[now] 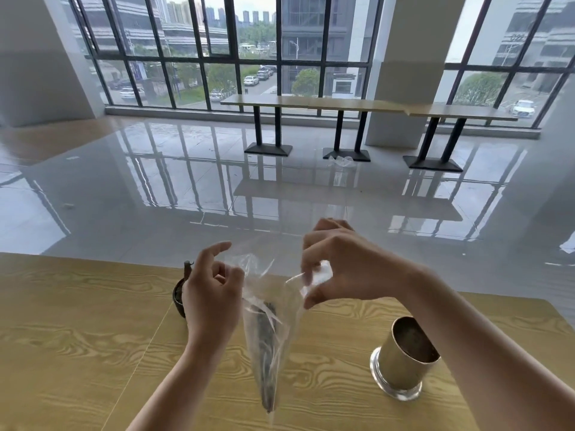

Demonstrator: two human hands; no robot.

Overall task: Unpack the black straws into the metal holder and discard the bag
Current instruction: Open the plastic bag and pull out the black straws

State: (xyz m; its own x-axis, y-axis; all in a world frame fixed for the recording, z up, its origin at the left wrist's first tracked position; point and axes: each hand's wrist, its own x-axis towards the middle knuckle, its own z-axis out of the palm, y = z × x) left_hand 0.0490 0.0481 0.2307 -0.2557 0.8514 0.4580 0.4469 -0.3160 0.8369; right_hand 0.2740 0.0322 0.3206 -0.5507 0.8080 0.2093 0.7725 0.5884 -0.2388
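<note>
Clear bag of black straws held upright above the wooden surface. Right hand grip pinches its mouth; left hand grip pinches the other edge. Metal holder at 4 o'clock, well apart.

A clear plastic bag is held up above the middle of the wooden table, its open top pulled wide. Black straws are bunched inside it, pointing down. A shiny metal holder is stood upright near the table's right edge, its mouth open.
</note>
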